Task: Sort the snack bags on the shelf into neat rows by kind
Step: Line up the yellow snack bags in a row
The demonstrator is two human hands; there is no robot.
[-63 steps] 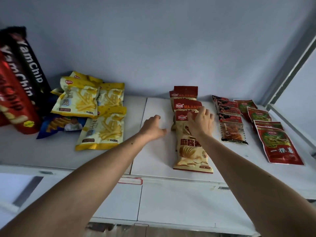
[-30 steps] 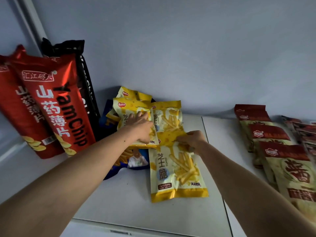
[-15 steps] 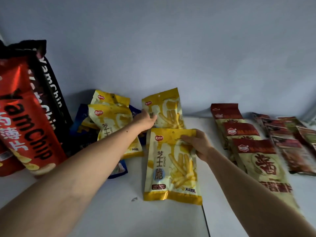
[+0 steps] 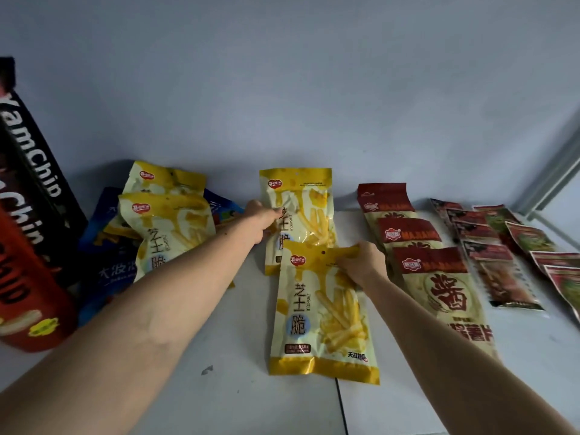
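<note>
- Gripping rear yellow bag (image 4: 298,211) by its left edge, left hand (image 4: 262,219) fingers curled on it.
- Pinching front yellow bag (image 4: 320,312) at its top, right hand (image 4: 364,262), both lying on shelf (image 4: 219,387).

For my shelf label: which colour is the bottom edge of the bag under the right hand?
Golden yellow, seen best in the head view.

A pale wall (image 4: 282,89) backs the scene — a grey metal post (image 4: 555,180) stands far right.

Four yellow fries bags (image 4: 323,312), three beige chip bags with red tops (image 4: 445,296), two tall YamChip packs (image 4: 28,277); the dark sachets (image 4: 502,277) overlap too much to count.
</note>
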